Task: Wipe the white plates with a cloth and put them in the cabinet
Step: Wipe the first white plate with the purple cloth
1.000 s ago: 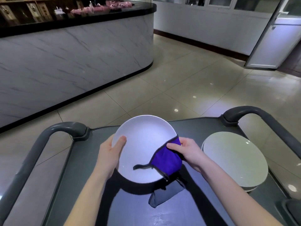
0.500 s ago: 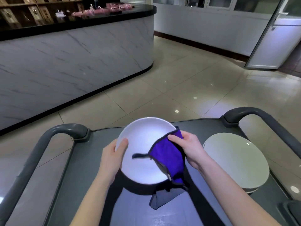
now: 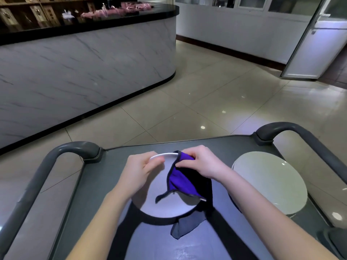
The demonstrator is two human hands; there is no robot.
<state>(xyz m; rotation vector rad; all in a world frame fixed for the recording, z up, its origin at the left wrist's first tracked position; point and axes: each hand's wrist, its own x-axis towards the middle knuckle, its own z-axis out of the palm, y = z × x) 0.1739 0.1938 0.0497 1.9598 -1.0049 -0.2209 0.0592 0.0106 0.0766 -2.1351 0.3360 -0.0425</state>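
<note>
Since the earlier frames the white plate (image 3: 165,207) has been tipped up from facing the camera, so its far rim now rises at frame centre and its underside faces the viewer. Both hands have climbed to that top rim, and the purple cloth (image 3: 180,182) now drapes down the plate's back. Two plate positions show: this held plate, and a stack of white plates (image 3: 270,182) lying flat at the right of the grey cart top (image 3: 97,184); how many are in the stack cannot be told. There is one cloth and two hands. The left hand (image 3: 139,168) pinches the upper left rim with its fingers curled over the edge. The right hand (image 3: 200,162) clamps the cloth against the upper right rim. The plate tilts steeply, its top edge leaning away from the viewer and its lower edge near the cart top. The cloth hangs lengthwise down the plate, with a dark-edged corner trailing left. Two grey cart handles (image 3: 47,169) arch at the left and right edges. Open tiled floor (image 3: 206,94) lies beyond, and a marble-fronted counter (image 3: 84,68) fills the upper left.
</note>
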